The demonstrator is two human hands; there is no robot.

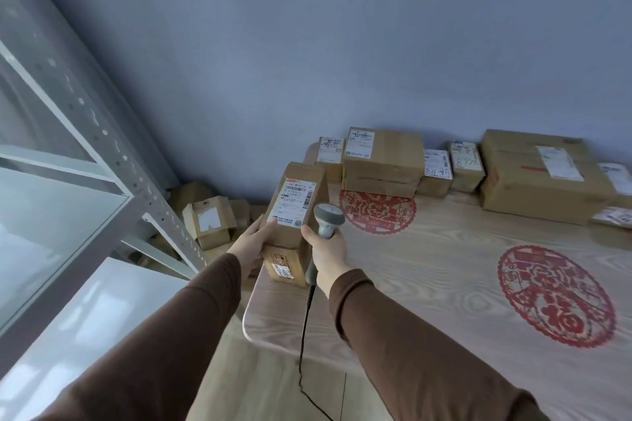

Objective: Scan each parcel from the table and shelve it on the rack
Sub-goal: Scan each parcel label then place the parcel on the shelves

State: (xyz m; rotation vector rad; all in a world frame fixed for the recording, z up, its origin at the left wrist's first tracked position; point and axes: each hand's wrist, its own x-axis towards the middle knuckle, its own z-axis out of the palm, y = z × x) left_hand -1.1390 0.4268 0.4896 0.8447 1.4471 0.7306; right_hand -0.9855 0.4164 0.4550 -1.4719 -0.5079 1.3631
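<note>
The fingers (265, 227) of the left hand (251, 244) curl around the left side of a tall brown cardboard parcel (294, 215), with the thumb pressed near the bottom of its white paper label (297, 203). The fingers of the right hand (326, 256) wrap tight around the handle of a grey plastic scanner gun (326, 219). A black cord (304, 335) hangs down from the gun.

The tall parcel stands on its short end at the front left corner of the pale wooden desk (427, 267). Its long side points up. The label faces the person. The gun's round head is just beside the parcel, on its right, near the label but not pointing straight at it yet. I think the scan is just about to happen, and the gun must turn a little to the left to see the stripes on the label.

More brown boxes (383, 161) sit in a row at the back of the desk, against the blue wall (342, 44). Two red paper cut-outs (554, 297) lie flat on the desk top.

The grey metal rack (102, 147) stands to the left of the desk, well apart from the parcel. The left hand is the nearer one to the rack, so it is likely to carry the parcel there. Some opened boxes (208, 219) lie on the floor between the rack and the desk.
</note>
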